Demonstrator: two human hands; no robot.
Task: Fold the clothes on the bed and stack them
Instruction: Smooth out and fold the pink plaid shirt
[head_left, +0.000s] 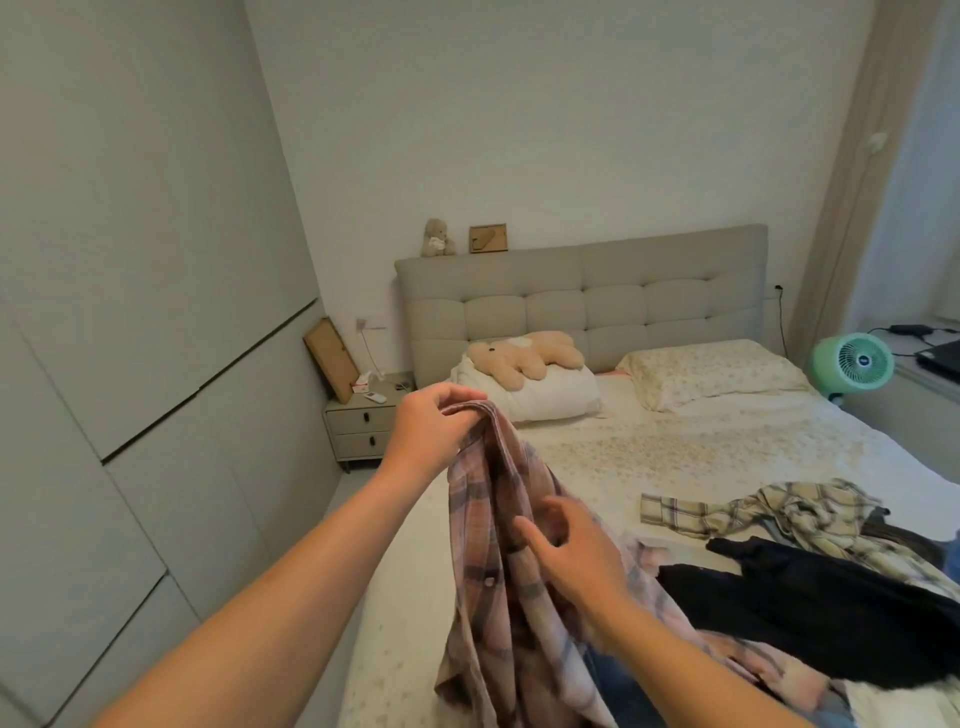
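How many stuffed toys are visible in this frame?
2: a small plush bear sitting atop the headboard, and a large tan plush lying on the left pillow. None appear hidden.

Soft, dim daylight enters from the right past the curtain, casting faint shadows, while wide-angle distortion bends the frame edges and motion slightly blurs the right hand.

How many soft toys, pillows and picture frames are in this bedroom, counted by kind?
Soft toys: 2, a small bear on the headboard and a big plush on a pillow.
Pillows: 2, white and floral.
Picture frames: 2, on the headboard and the nightstand.
Total: 6
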